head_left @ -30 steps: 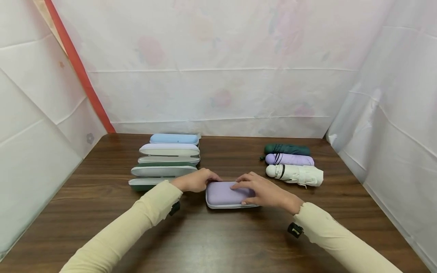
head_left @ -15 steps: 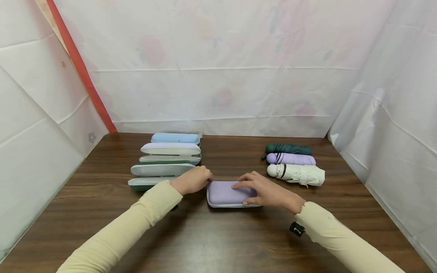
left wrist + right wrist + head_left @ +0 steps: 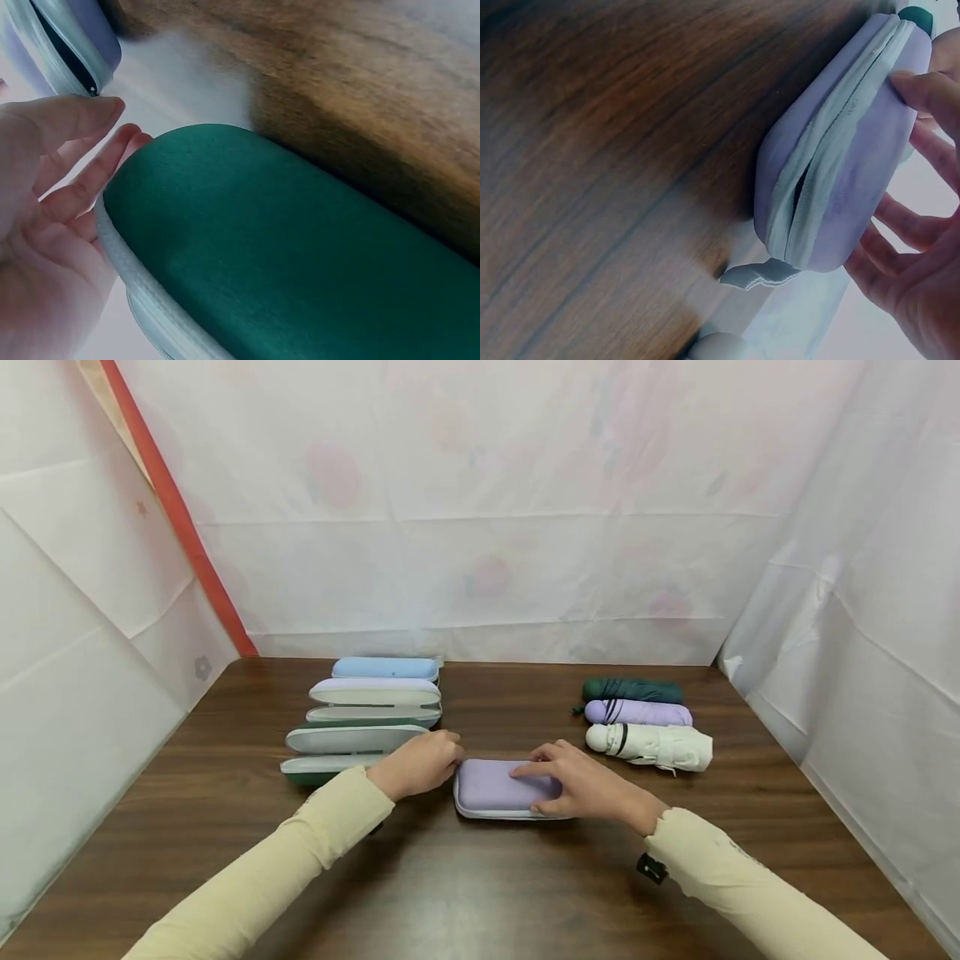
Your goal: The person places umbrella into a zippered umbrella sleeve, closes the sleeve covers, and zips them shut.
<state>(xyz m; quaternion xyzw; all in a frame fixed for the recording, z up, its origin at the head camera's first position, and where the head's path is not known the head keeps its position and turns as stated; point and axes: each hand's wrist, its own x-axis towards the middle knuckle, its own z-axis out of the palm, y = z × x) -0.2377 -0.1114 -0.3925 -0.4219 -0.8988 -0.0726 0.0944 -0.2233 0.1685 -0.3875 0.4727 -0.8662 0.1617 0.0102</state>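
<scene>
At the middle of the desk [image 3: 480, 893] we find the purple case [image 3: 491, 787], lying flat with its lid down and its long axis running left to right. Its left end meets the left grip [image 3: 417, 766], the hand nearer to the zip slider [image 3: 94, 91]; at this end a dark slit parts the two zip bands. We note that the left grip has thumb and fingertips drawn close together at the slider, in what we judge a light pinch, though the thumb hides part of the contact. The right grip [image 3: 588, 783] holds the right half of the case, thumb at the near side and bent fingers spread over the lid. Beside the left grip we see the green case [image 3: 356, 740], spread open; beyond it lie the pale lilac case [image 3: 375, 696], also open, and the blue case [image 3: 385, 668], closed. Well apart to the right are the white umbrella [image 3: 656, 746], the lavender umbrella [image 3: 648, 713] and the dark green umbrella [image 3: 641, 692], all folded, listed front to back.
</scene>
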